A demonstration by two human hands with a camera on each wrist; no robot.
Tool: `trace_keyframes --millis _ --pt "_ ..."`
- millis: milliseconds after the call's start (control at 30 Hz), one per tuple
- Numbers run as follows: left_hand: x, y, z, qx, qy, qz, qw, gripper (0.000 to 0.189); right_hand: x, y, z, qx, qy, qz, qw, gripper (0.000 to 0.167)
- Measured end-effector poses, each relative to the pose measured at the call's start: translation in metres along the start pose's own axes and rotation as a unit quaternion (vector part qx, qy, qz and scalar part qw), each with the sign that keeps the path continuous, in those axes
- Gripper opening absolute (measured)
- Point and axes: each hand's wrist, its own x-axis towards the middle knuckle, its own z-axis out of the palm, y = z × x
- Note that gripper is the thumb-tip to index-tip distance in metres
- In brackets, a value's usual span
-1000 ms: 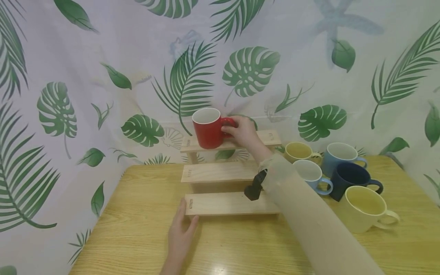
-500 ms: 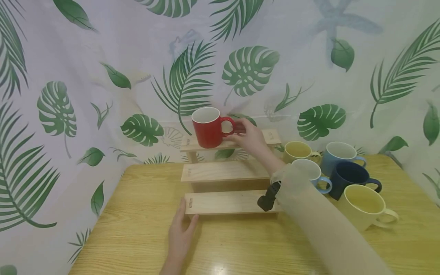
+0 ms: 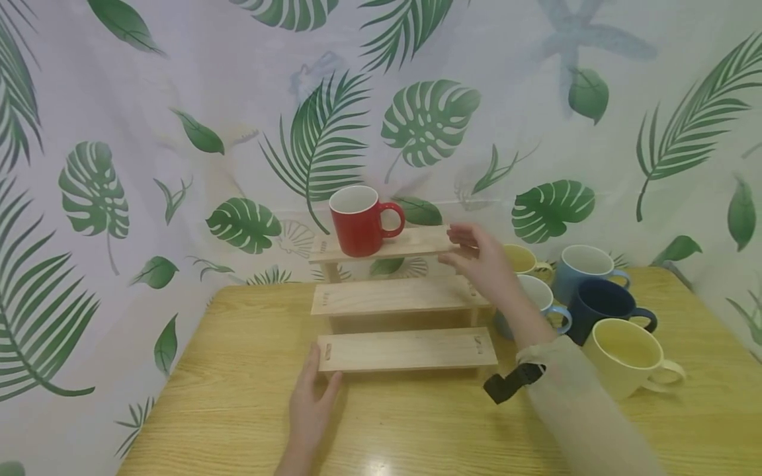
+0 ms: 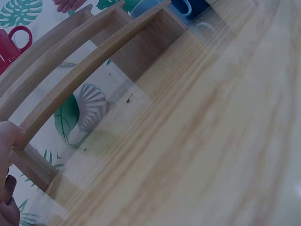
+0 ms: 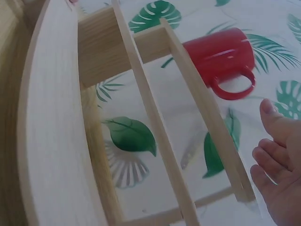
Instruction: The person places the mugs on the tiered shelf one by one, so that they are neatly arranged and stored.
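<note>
Red mug [image 3: 358,228]: While its handle points right toward the right grip [image 3: 485,268], it stands upright mid-frame on the left part of the top step [image 3: 419,243] of the wooden shelf [image 3: 399,295], well apart from that grip.
Right grip: right of centre, near the top step's right end, thumb and fingers apart with a gap between them.
Left grip [image 3: 309,403]: bottom of the frame, left of centre, holding the bottom step [image 3: 405,350] by its left corner, thumb at the front edge.
Tabletop [image 3: 238,383]: bears the shelf and, right of it, a navy mug [image 3: 602,309] and a pale yellow mug [image 3: 622,370].
</note>
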Motion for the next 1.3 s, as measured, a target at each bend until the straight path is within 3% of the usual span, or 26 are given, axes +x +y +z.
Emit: trace_keyframes --millis 433,600,833,1300 --pt "0.0 -0.001 0.0 0.003 -0.002 -0.006 1.0 0.069 -0.069 0.021 -0.043 -0.127 0.017 0.054 0.9902 0.06" --pt "0.0 -0.001 0.0 0.002 -0.001 -0.012 0.9999 0.07 -0.085 0.03 -0.054 -0.164 0.034 0.042 0.9849 0.065" --pt "0.0 0.0 0.0 -0.002 -0.003 -0.005 1.0 0.07 -0.096 0.047 -0.067 -0.191 0.045 0.056 0.9791 0.074" --pt "-0.001 -0.001 0.001 -0.004 -0.005 -0.006 1.0 0.07 -0.101 0.069 -0.07 -0.166 0.058 0.088 0.9804 0.09"
